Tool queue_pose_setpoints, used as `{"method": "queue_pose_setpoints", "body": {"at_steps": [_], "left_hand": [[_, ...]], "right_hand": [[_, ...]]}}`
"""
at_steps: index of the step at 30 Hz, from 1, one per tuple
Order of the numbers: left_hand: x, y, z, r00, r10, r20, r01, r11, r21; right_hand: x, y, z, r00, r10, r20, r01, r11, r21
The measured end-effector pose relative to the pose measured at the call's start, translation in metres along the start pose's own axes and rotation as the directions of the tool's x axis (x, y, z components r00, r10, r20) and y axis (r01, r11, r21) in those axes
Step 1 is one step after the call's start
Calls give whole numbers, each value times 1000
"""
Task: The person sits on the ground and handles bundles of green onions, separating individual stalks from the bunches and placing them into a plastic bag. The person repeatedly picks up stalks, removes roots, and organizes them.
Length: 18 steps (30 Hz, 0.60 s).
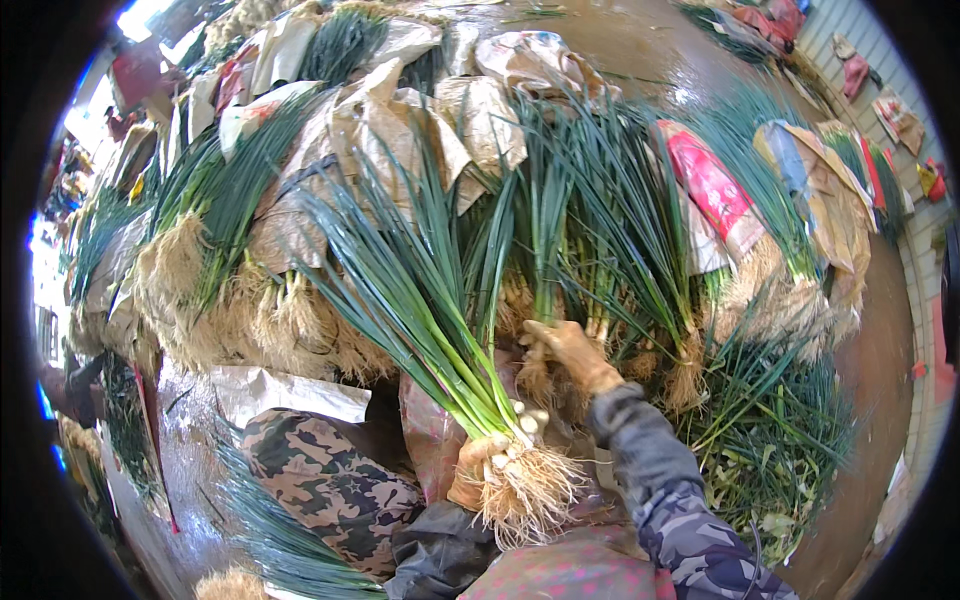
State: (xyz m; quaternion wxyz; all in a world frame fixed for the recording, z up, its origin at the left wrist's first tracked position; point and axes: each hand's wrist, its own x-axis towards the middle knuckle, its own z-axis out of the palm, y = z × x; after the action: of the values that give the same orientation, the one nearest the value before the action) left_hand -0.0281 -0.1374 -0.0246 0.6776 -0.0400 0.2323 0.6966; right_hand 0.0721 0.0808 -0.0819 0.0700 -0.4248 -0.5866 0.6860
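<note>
My left hand [470, 472], which looks gloved in tan, is closed around a bunch of green onions [457, 360] just above their roots. Its long leaves fan up and to the left, while the pale roots [532, 487] spread out over my lap. Farther forward, my right hand [576, 354] grips some green onion stalks [544, 300] near their base. Roots hang beneath those fingers. More loose green onions [630, 217] stand right beside and behind that hand, leaves upward.
Sacks [352, 142] cover rows of bundled green onions [225, 217] ahead and left. At right lies a heap of leaf trimmings [772, 442] on the wet floor [870, 375]. Another bundle [292, 517] rests by my camouflage-clad knee [322, 480]. A tiled wall [885, 52] runs along the right.
</note>
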Motion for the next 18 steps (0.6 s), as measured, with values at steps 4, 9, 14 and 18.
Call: {"method": "queue_pose_setpoints", "body": {"at_steps": [4, 9, 14, 18], "left_hand": [[7, 2, 13, 998, 56, -6, -56, 989, -134], [19, -31, 7, 991, -111, 71, 107, 993, 54], [14, -35, 0, 985, -173, 18, 167, 969, 180], [13, -35, 5, 983, -177, 57, 175, 984, 36]], "right_hand": [[-59, -32, -19, 976, -31, -217, 52, 994, 92], [-94, 3, 0, 706, -659, -259, 149, 496, -855], [-121, 14, 13, 606, -791, -84, 191, 247, -950], [-130, 8, 20, 687, -664, -293, 254, 598, -761]]}}
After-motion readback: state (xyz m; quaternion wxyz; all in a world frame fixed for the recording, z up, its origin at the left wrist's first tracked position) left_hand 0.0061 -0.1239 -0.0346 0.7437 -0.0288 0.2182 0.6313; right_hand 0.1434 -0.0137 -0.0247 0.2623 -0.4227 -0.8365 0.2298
